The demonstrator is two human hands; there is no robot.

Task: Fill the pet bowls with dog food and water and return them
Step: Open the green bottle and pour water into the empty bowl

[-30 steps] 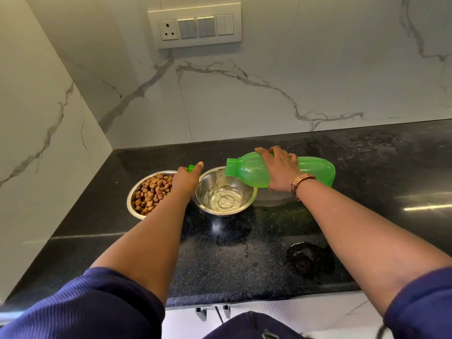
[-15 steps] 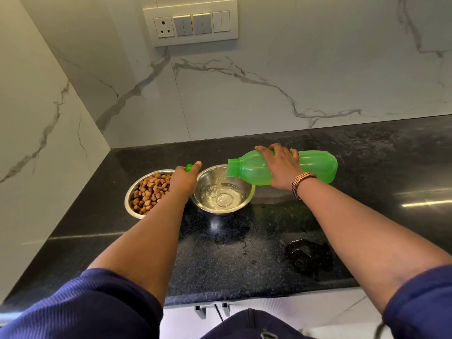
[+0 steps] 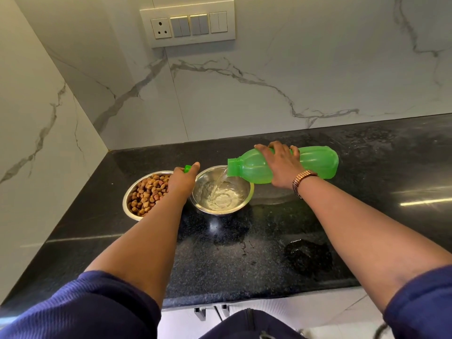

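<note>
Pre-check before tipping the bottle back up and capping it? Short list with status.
1. Stream lands inside water bowl: ok.
2. Right hand firm around bottle: ok.
3. Cap ready in left hand: ok.
4. Water level enough: cannot tell.
5. Food bowl filled with kibble: ok.
6. Counter dry: not ok, wet patches near front edge.

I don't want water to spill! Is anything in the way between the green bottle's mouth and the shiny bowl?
Nothing visible is. The bottle, held by the right hand, is tipped with its mouth over the bowl, and the water streams straight in. The left hand holds a green cap at the bowl's left, clear of the stream.
</note>
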